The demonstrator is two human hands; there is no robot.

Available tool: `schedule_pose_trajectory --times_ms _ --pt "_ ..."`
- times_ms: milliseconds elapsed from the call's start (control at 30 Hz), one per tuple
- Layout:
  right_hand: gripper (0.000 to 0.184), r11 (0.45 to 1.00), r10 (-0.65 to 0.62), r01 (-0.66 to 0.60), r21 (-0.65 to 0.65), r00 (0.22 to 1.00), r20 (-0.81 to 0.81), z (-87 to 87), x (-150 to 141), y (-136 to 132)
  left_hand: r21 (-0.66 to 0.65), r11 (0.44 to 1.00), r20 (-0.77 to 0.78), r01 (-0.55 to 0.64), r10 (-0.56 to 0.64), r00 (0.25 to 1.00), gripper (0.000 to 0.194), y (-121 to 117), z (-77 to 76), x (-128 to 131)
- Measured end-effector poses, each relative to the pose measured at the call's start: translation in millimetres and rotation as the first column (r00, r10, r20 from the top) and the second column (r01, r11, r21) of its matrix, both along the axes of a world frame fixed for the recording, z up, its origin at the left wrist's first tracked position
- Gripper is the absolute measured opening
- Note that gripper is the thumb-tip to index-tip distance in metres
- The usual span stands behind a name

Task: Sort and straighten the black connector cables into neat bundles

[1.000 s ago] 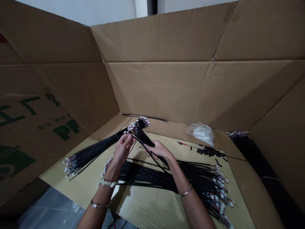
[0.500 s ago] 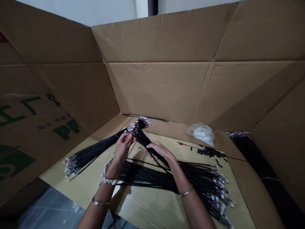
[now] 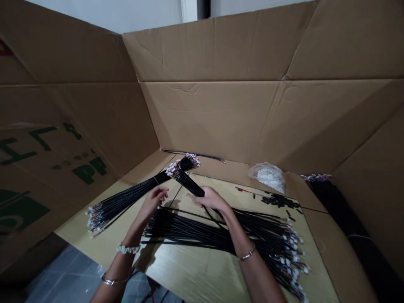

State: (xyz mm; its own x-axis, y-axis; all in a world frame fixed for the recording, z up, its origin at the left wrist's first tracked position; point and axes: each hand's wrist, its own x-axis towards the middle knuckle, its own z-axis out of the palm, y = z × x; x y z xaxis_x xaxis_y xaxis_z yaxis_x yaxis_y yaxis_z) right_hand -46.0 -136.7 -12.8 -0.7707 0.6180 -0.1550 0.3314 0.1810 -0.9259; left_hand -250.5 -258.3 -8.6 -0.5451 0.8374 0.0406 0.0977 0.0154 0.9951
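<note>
My right hand (image 3: 212, 198) is closed round a small bunch of black cables (image 3: 186, 179) whose connector ends (image 3: 172, 169) point up and to the left. My left hand (image 3: 153, 198) hovers just left of it with its fingers loosely curled and nothing in them, over the left end of a large loose pile of black cables (image 3: 221, 233) lying across the tabletop (image 3: 192, 275). Another bundle of black cables (image 3: 132, 194) lies diagonally to the left, with connectors at both ends.
Tall cardboard walls (image 3: 214, 113) enclose the table on three sides. A clear bag of white parts (image 3: 267, 176) and several small black pieces (image 3: 279, 202) lie at the back right. One single cable (image 3: 192, 155) rests along the back wall. More black cables (image 3: 344, 219) lie at the right.
My left hand has let go of the connector ends of the held bunch and dropped down and to the left. My right hand still grips the bunch.
</note>
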Motion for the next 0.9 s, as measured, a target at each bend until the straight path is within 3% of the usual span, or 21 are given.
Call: schedule_pose_trajectory --times_ms 133,267,333,433,533,633,733,900 --pt "0.007 0.997 0.014 -0.014 0.070 1.000 0.005 -2.2 -1.0 0.0 -0.242 0.932 -0.266 0.271 -0.333 0.905 0.015 -2.9 -12.9 0.3" --pt "0.006 0.999 0.047 -0.047 -0.019 0.998 -0.028 0.5 -2.7 -3.6 -0.349 0.853 -0.429 0.388 -0.514 0.743 0.008 8.9 -16.6 5.5" --pt "0.008 0.997 0.053 -0.054 -0.056 0.998 -0.018 2.7 -2.5 -4.9 -0.402 0.830 -0.498 0.387 -0.553 0.668 0.009 14.8 -15.3 6.4" --pt "0.008 0.999 0.034 -0.035 -0.023 0.999 -0.015 3.8 -1.6 -4.4 -0.466 0.854 -0.642 0.232 -0.507 0.575 0.012 16.9 -11.7 7.6" --pt "0.008 1.000 0.023 -0.022 0.003 0.999 -0.037 1.2 -1.3 -2.1 -0.429 0.901 -0.758 0.059 -0.394 0.520 0.009 9.9 -8.0 12.0" --pt "0.007 0.998 0.043 -0.045 -0.045 0.998 -0.046 -2.4 -1.7 -0.8 -0.300 0.954 -0.794 -0.023 -0.236 0.561 0.011 1.2 -4.7 21.7" --pt "0.009 0.994 0.052 -0.057 -0.090 0.997 -0.049 -3.5 -2.0 -1.3 -0.213 0.971 -0.779 -0.109 -0.102 0.619 0.011 -1.2 -0.7 34.3" --pt "0.016 0.994 0.053 -0.053 -0.096 0.999 0.001 -1.4 -1.9 -2.8 -0.211 0.961 -0.759 -0.181 -0.044 0.650 0.008 7.0 7.2 50.7"
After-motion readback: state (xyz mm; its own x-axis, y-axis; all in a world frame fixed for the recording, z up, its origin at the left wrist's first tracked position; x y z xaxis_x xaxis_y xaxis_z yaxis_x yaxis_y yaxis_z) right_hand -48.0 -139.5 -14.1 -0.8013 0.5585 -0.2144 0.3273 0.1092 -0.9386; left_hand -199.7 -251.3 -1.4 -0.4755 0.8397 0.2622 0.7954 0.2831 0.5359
